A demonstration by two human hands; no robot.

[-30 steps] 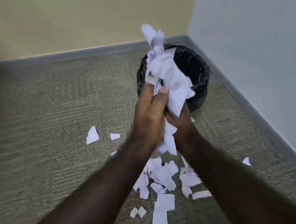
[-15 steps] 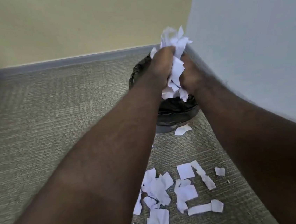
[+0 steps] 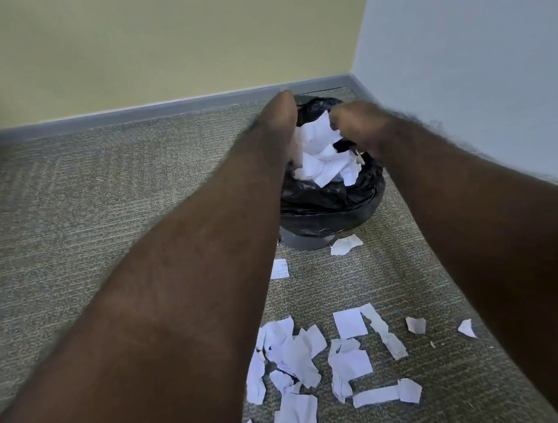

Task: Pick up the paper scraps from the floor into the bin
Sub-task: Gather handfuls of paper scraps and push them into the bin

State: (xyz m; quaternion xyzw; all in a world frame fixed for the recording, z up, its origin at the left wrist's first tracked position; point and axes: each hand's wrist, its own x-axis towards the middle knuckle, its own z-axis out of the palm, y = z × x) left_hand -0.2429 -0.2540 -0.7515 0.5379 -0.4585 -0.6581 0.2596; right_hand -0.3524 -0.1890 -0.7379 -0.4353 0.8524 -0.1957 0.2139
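A bundle of white paper scraps sits in the mouth of the black-lined bin in the corner. My left hand and my right hand reach down into the bin on either side of the bundle and touch it. Their fingers point down and are mostly hidden and blurred. Several more white scraps lie on the carpet below my forearms. One scrap rests at the bin's foot, another just left of it.
The bin stands in the corner between a yellow wall and a pale blue wall, with a grey baseboard along them. Grey-green carpet spreads to the left. Two small scraps lie near my right forearm.
Both hands have carried the bundle forward from chest height and lowered it into the bin's mouth. The hands now sit further apart than half a second ago.
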